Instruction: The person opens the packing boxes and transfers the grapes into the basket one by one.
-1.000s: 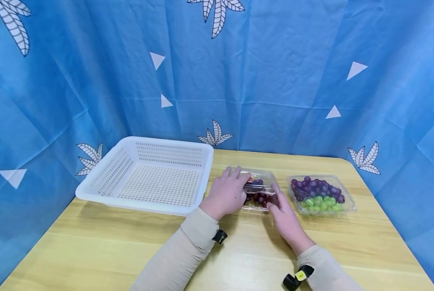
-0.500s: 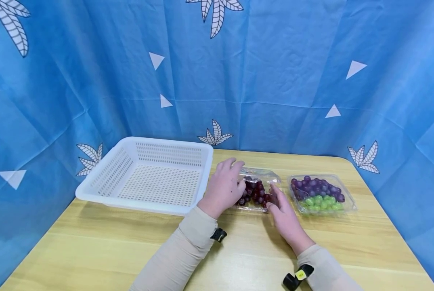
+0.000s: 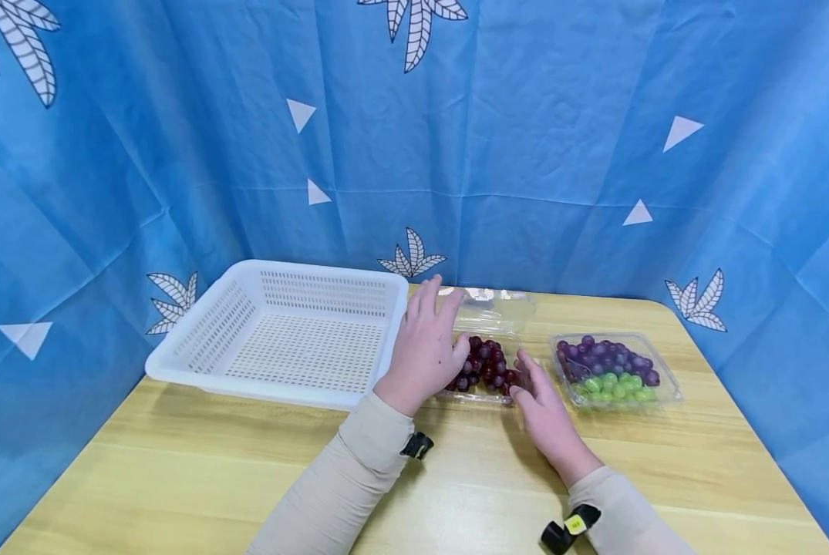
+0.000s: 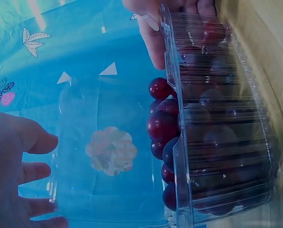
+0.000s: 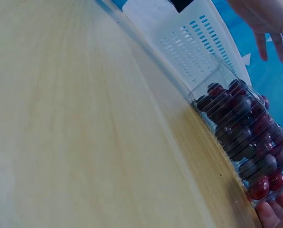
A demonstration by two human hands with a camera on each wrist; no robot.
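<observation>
Left hand [image 3: 424, 347]: fingers nearly straight and spread, lying against the clear hinged lid [image 3: 486, 302] of the middle clamshell box [image 3: 485, 378]; nothing is gripped. The lid stands raised at the far side of the box. In the left wrist view the lid [image 4: 110, 152] shows a round flower-shaped sticker, with the fingertips [image 4: 34, 137] against it.

Right hand [image 3: 542, 412]: fingers extended and relaxed, tips touching the near right corner of the same box; no closed grip visible. In the right wrist view only the fingertips [image 5: 274, 213] show, at the box's corner.

Box contents: dark red grapes [image 3: 486, 366], uncovered from above. The box sits on the wooden counter [image 3: 247, 470], about centre, just right of a white perforated basket [image 3: 285, 331].

Right of the box, slightly apart: a second clear box [image 3: 615, 370], holding purple grapes at the far side and green grapes at the near side.

Backdrop: blue cloth [image 3: 525, 139] with white leaf and triangle prints, on three sides of the counter.
</observation>
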